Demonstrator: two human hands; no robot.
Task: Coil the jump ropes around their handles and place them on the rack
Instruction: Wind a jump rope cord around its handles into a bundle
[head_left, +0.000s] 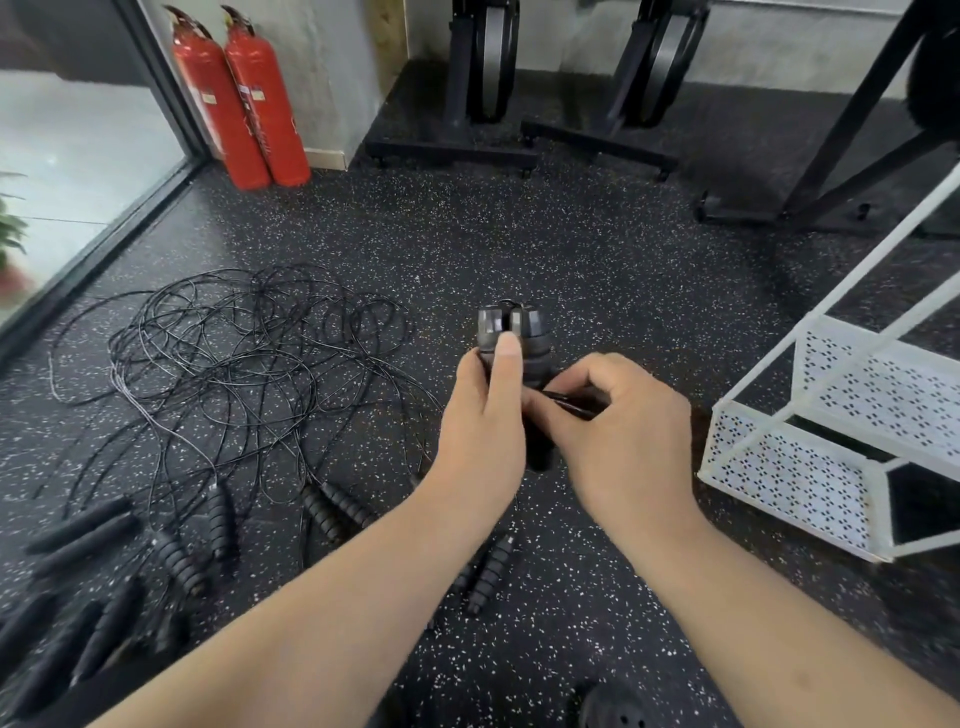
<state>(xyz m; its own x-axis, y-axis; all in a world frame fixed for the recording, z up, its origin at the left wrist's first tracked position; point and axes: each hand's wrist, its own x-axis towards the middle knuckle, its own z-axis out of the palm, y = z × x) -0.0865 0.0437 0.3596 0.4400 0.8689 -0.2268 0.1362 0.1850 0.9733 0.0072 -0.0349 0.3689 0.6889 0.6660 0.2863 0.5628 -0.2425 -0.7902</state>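
1. Head view: my left hand (485, 415) grips a pair of black handles (511, 325) upright, thumb pressed along their front, above the middle of the floor (571, 249).
2. My right hand (618, 431) pinches the thin cord (571, 405) just beside the handles, on their right side.
3. The rack (789, 478) stands toward the floor's right edge, near both hands.
4. Risk: the cord looks thin and springy. I judge that a slack pinch would let wound turns spring off the handles.
5. Risk: the trailing cord may run into the tangle of ropes (234, 353) toward the floor's left edge. Pulling could drag or knot it.
6. Hidden: my hands cover the handles' lower part, so I cannot count wraps. The cord's free length cannot be traced. The loose handles (332, 512) toward the floor's near edge are blurred. The rack's upper part is cut off.
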